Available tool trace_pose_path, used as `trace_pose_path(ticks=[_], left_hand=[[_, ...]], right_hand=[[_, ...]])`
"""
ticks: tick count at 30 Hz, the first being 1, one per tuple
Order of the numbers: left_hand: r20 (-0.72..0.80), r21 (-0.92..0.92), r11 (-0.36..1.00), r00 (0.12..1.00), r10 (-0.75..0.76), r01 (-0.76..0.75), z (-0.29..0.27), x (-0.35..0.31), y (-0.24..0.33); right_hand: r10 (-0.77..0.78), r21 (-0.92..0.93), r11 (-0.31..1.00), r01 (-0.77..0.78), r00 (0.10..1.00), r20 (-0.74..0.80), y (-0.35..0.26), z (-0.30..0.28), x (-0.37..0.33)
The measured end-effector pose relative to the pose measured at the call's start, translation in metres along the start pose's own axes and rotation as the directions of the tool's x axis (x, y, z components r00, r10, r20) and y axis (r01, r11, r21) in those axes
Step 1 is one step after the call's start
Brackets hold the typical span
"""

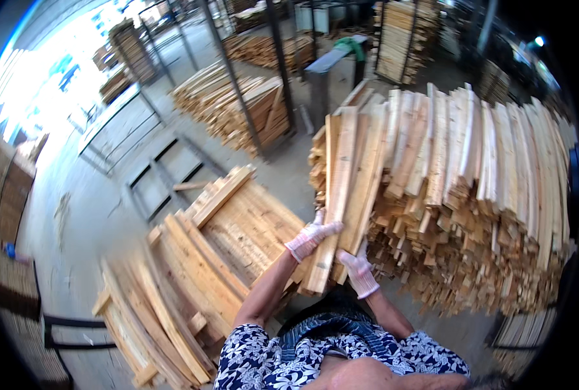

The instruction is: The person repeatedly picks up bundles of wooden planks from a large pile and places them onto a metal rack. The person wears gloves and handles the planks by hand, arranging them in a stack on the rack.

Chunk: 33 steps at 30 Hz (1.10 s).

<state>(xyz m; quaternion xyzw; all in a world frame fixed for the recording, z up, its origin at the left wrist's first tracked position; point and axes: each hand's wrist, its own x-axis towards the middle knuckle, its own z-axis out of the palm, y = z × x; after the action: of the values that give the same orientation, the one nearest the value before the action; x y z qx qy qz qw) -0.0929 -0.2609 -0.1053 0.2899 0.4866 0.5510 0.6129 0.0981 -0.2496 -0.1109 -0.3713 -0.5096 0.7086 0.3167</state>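
- Head view: at least two long planks (339, 195) are held, slanting along the left side of a large board stack (465, 244); any beneath are hidden.
- Their left edge is clasped by the gloved left hand (312, 238), some fingers being concealed underneath.
- Their near right end is gripped by the gloved right hand (358, 270), its fingers partly masked.
- Leftward, one low pile (253, 218) is partly blurred.
- Stacked boards are too overlapped to be counted.

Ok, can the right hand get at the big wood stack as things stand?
Probably yes: the wood stack is close beside the right hand with nothing visible between, though that hand seems occupied holding long planks.
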Motion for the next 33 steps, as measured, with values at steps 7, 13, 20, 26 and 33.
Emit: trace_pose_path(ticks=[7, 13, 20, 26, 33], left_hand=[[-0.231, -0.062, 0.974, 0.952, 0.199, -0.219, 0.007, -0.105, 0.011], [-0.803, 0.132, 0.985, 0.595, 0.040, 0.112, -0.053, -0.152, 0.016], [-0.951, 0.194, 0.776, 0.310, -0.002, 0.600, -0.118, -0.126, -0.025], [-0.938, 0.242, 0.846, 0.338, 0.078, 0.476, -0.114, -0.127, -0.026], [-0.826, -0.231, 0.969, 0.544, -0.149, -0.085, -0.114, -0.137, -0.033]], right_hand=[[-0.025, -0.116, 0.992, 0.057, 0.965, 0.260, -0.002, 0.022, -0.031], [0.038, -0.176, 0.979, 0.100, 0.766, 0.642, -0.014, 0.078, 0.030], [0.251, -0.890, 0.381, 0.250, 0.898, 0.360, 0.040, 0.101, 0.091], [0.058, -0.882, 0.355, 0.309, 0.935, 0.351, 0.030, 0.100, 0.091], [-0.017, -0.815, -0.244, 0.525, 0.838, 0.545, 0.024, 0.182, 0.078]])
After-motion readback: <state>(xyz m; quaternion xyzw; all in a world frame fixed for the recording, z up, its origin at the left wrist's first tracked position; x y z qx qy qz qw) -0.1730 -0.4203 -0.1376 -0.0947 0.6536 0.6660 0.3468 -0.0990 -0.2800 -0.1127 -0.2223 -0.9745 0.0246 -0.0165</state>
